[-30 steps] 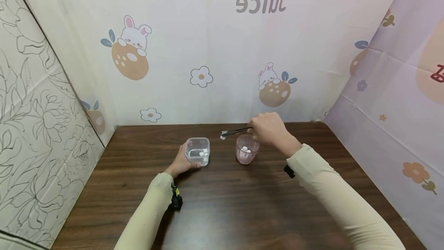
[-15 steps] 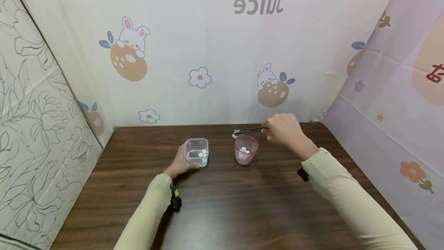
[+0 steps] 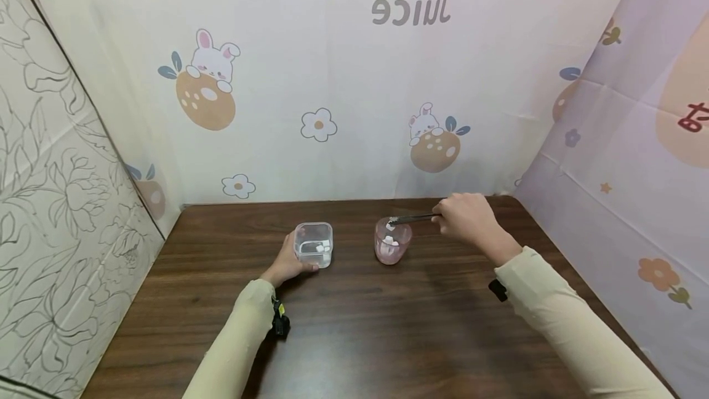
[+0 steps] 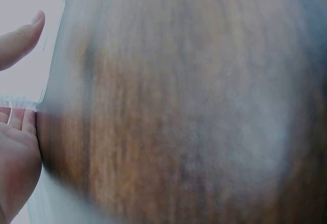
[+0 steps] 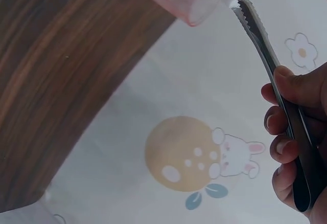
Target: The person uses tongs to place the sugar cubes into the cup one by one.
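Observation:
My left hand (image 3: pixel 288 260) grips a clear square plastic container (image 3: pixel 313 231) from its left side, thumb along the near wall. A few white cubes (image 3: pixel 323 247) lie in it. In my right hand (image 3: pixel 468 219) is a pair of metal tongs (image 5: pixel 278 81), thumb on one arm and fingers curled round the other. A white cube (image 3: pixel 391 221) sits at the tongs' tips, over the opening of a pink see-through cup (image 3: pixel 382 251). Inside that cup rest several more white cubes (image 3: pixel 389 241). The left wrist view shows the thumb (image 4: pixel 20 42) against the container wall.
All this stands on a dark wooden table (image 3: pixel 354 331). Behind it hangs a printed cloth (image 3: pixel 277 48) with rabbits and flowers, and another patterned cloth (image 3: pixel 620 140) borders the right side. A floral panel (image 3: pixel 61 202) is at the left.
My right hand has moved right and slightly down, bringing the tongs and their cube from left of the pink cup to over its opening. My left hand still holds the container.

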A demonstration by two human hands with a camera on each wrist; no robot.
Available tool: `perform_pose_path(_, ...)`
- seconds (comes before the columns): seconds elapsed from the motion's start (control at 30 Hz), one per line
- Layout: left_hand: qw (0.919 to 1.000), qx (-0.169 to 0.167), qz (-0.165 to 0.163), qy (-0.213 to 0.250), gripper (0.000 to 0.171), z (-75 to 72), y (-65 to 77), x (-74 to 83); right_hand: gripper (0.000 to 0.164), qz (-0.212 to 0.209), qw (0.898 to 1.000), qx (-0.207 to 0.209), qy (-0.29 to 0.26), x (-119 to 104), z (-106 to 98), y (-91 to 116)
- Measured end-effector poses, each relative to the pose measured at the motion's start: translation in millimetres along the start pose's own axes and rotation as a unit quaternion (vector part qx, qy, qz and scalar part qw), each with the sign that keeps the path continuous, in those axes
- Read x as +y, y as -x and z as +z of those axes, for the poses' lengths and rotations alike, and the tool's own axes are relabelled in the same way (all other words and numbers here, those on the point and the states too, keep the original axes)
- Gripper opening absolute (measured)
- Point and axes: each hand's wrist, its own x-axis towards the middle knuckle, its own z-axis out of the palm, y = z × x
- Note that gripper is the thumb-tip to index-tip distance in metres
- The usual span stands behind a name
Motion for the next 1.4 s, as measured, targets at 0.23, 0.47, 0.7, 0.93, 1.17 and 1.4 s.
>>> perform_pose_path(0.23, 1.0000, 0.002, 0.001, -0.005, 0.108, 0.1, 2.8, -0.7, 0.018, -0.028, 0.999, 0.004, 0.015, -1.0, 17.4, 3.3)
perform_pose_path(0.47, 1.0000, -0.002, -0.001, -0.004, 0.109, 0.4, 2.5, -1.0, 0.034, -0.064, 0.996, 0.012, 0.058, -5.9, 23.8, -1.4)
perform_pose_path(0.7, 1.0000, 0.004, 0.002, 0.006, 0.109, 0.5, -0.1, -1.0, 0.028, -0.089, 0.993, 0.000, 0.080, -13.6, 20.4, -12.4)
perform_pose_path(0.93, 1.0000, 0.001, -0.008, -0.006, 0.109, -0.5, -2.8, -2.5, 0.027, -0.100, 0.991, 0.003, 0.086, -19.4, 18.0, -20.5)
perform_pose_path(1.17, 0.9999, -0.003, -0.009, -0.005, 0.110, -1.1, -2.7, -0.4, 0.025, -0.091, 0.992, -0.015, 0.091, -21.4, 18.2, -23.0)
perform_pose_path(1.4, 1.0000, -0.004, -0.005, -0.006, 0.110, -2.5, -3.5, -2.1, 0.029, -0.079, 0.993, -0.018, 0.086, -20.8, 7.2, -24.6)
